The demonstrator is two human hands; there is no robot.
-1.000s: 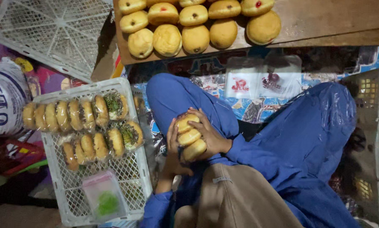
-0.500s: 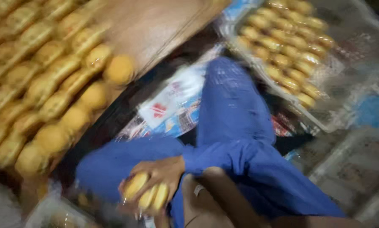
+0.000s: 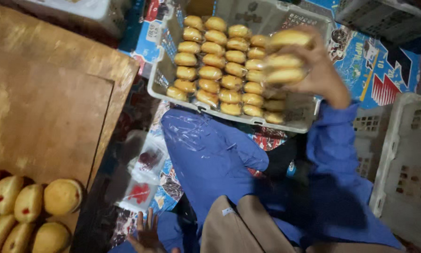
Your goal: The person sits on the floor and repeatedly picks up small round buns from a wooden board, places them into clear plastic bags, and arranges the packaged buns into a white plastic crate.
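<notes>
My right hand [image 3: 320,75] is raised at the upper right, shut around a stack of three wrapped golden buns [image 3: 285,61]. It holds them over the right end of a white plastic crate [image 3: 156,79], which has rows of several similar wrapped buns [image 3: 220,70]. My left hand [image 3: 147,232] is low at the bottom edge with its fingers spread and nothing in it, close to some small clear plastic bags [image 3: 142,178]. My blue-clad knee [image 3: 206,154] lies between the two hands.
A wooden board [image 3: 46,107] fills the left side, with several unwrapped filled buns [image 3: 27,206] at its lower left. Empty white crates [image 3: 407,159] stand at the right. Printed blue sheets [image 3: 360,61] cover the floor beneath.
Both hands held the bun stack in my lap a second ago. Now my right hand alone has carried it over the crate, my left hand has let go and dropped, and my view has swung right.
</notes>
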